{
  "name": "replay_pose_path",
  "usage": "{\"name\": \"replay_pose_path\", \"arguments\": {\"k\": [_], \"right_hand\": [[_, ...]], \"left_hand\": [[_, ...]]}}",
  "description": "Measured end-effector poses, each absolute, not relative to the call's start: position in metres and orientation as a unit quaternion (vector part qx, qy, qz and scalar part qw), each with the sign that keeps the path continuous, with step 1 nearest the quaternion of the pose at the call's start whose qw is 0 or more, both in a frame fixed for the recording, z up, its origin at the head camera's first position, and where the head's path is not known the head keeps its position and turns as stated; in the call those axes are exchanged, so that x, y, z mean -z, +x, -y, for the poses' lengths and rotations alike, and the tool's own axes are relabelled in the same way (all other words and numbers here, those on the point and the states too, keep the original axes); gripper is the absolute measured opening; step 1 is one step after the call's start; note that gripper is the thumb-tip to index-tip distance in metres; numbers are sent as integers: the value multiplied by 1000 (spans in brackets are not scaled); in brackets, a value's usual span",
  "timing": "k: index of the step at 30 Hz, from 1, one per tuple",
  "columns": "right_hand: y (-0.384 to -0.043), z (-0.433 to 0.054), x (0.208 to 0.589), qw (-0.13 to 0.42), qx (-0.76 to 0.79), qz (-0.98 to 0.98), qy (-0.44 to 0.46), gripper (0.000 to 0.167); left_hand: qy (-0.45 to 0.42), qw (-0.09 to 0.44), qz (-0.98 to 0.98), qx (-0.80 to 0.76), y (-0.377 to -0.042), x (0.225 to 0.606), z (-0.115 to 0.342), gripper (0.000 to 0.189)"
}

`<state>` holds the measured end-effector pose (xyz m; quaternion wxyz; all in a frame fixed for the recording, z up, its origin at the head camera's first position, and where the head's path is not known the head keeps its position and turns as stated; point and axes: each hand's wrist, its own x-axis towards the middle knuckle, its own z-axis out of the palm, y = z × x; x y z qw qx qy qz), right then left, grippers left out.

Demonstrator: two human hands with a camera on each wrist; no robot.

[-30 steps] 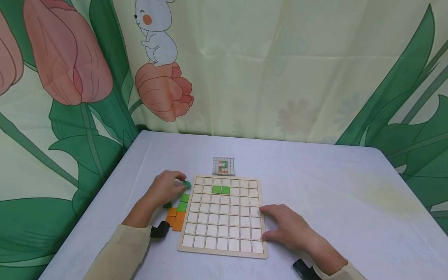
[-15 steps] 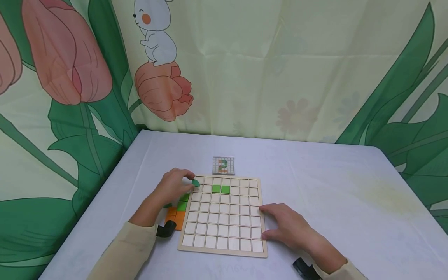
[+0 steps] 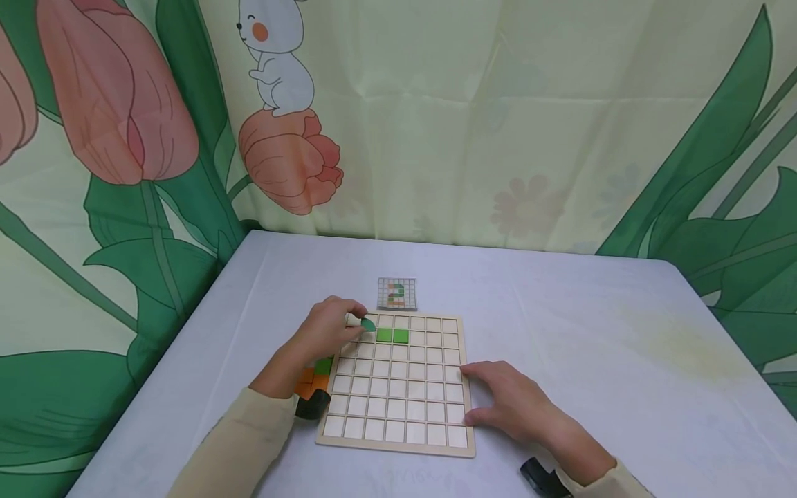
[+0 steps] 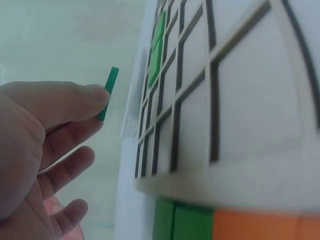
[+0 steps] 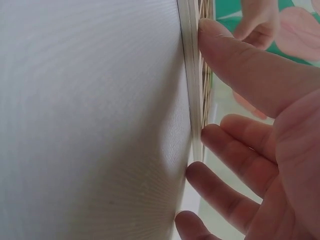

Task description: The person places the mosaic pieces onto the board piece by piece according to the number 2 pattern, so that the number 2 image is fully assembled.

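Observation:
My left hand (image 3: 326, 328) pinches a small dark green tile (image 3: 369, 324) with a curved edge between thumb and fingers, over the upper left of the gridded wooden board (image 3: 396, 409). In the left wrist view the tile (image 4: 111, 89) is seen edge-on, its lower end at the fingertips. Two light green square tiles (image 3: 384, 335) sit side by side in the board's second row. At the board's right edge, my right hand (image 3: 507, 401) rests with thumb and fingers spread; its thumb (image 5: 240, 60) and fingertips touch the rim in the right wrist view.
Behind the board lies a small card (image 3: 396, 294) printed with a coloured grid pattern. Orange tiles (image 3: 306, 377) and a green tile (image 3: 323, 365) lie against the board's left side, partly hidden by the left arm. A patterned curtain (image 3: 436, 124) hangs behind the white table (image 3: 560, 311).
My left hand has carried the dark green tile rightward, from beside the board to over its upper left cells. The right hand has stayed at the board's edge.

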<state>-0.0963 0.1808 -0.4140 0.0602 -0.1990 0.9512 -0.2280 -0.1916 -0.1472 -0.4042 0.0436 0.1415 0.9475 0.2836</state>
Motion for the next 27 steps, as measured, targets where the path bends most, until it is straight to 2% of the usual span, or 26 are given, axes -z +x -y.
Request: {"name": "replay_pose_path", "arguments": {"k": [27], "right_hand": [[-96,-180,414,73,246,-950,-180,67]], "left_hand": [[236,42,-927,-288,-190,407,105,21]]}}
